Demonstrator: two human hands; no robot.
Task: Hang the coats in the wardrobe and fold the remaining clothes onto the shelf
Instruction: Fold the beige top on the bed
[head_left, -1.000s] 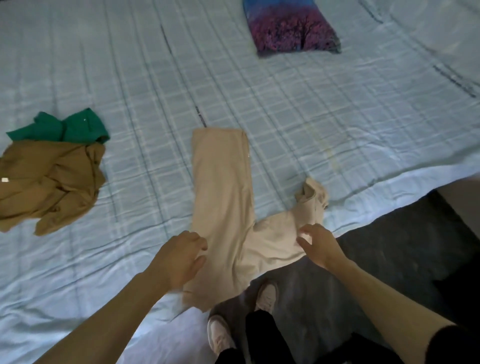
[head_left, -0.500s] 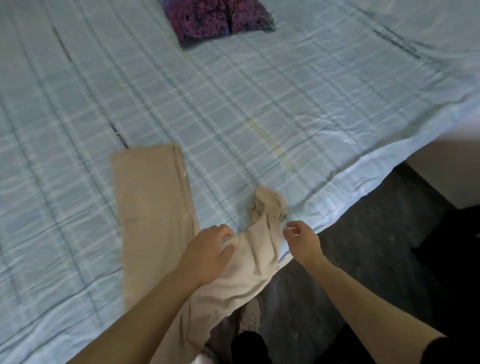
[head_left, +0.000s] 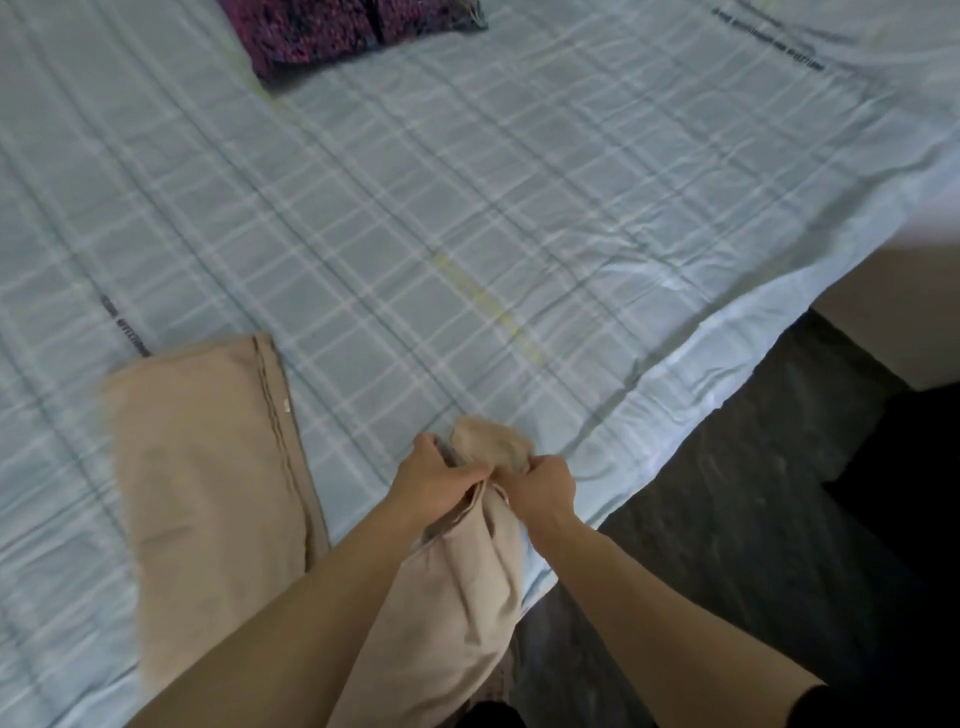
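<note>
Both my hands have closed together since a moment ago: my left hand and right hand now grip the bunched end of the beige cotton trousers, side by side. One leg lies flat on the pale blue checked bedsheet; the other hangs off the edge.
</note>
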